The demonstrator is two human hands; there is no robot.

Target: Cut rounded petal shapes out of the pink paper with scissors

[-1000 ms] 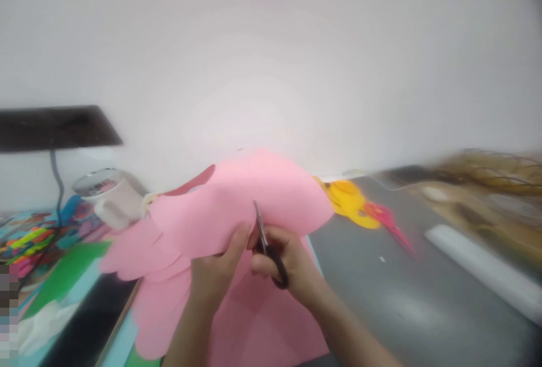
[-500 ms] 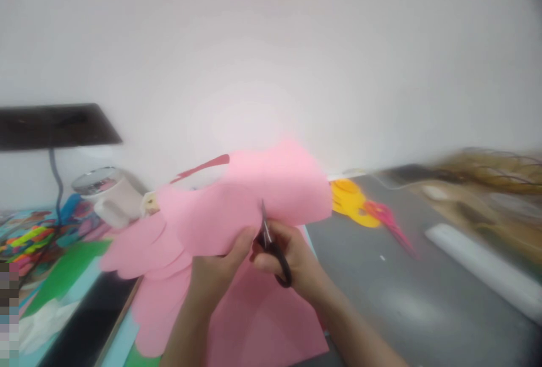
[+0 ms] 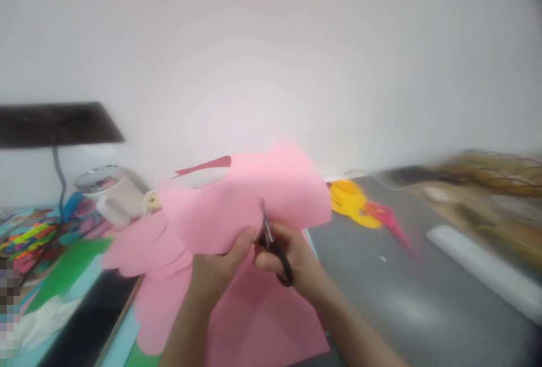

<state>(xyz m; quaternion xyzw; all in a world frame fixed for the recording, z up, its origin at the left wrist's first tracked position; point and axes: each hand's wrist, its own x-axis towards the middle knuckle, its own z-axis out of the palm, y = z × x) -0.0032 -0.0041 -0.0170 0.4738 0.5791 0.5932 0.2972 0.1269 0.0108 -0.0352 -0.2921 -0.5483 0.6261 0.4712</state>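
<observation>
A large pink paper sheet (image 3: 292, 186) is held up in front of me, curving, with a cut-out gap along its far left edge. My left hand (image 3: 224, 268) pinches its near edge, thumb on top and fingers hidden beneath. In my right hand (image 3: 292, 257) are black-handled scissors (image 3: 282, 262), their blades pointing away from me into the sheet, close to my left thumb. Beneath my hands lies another pink sheet (image 3: 271, 322). Several cut pink paper shapes with rounded ends (image 3: 144, 243) are piled to the left.
Yellow paper cut-outs (image 3: 353, 203) and pink scissors (image 3: 392, 223) lie on the grey table (image 3: 406, 293) to the right, near a long white bar (image 3: 478, 271). At left stand a white mug (image 3: 121, 195) and colourful small items (image 3: 31, 240). A dark panel (image 3: 59, 124) overhangs them.
The scissor blades look slightly more open than before. The view has shifted a little; both hands keep nearly the same place on the sheet.
</observation>
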